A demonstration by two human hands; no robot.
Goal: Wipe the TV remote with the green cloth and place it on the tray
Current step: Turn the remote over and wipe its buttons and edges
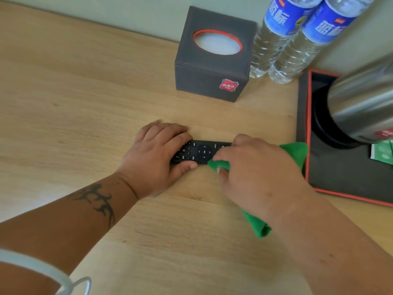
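A black TV remote lies flat on the wooden table, buttons up, running left to right. My left hand grips its left end, fingers over the far edge and thumb on the near edge. My right hand holds a bunched green cloth and presses it onto the remote's right end, which is hidden beneath. Cloth also sticks out under my right wrist. A dark tray with an orange rim sits at the right, just beyond the cloth.
A steel kettle on its black base and green sachets occupy the tray. A dark tissue box stands behind the remote. Two water bottles stand against the wall. Bare wooden tabletop spreads to the left.
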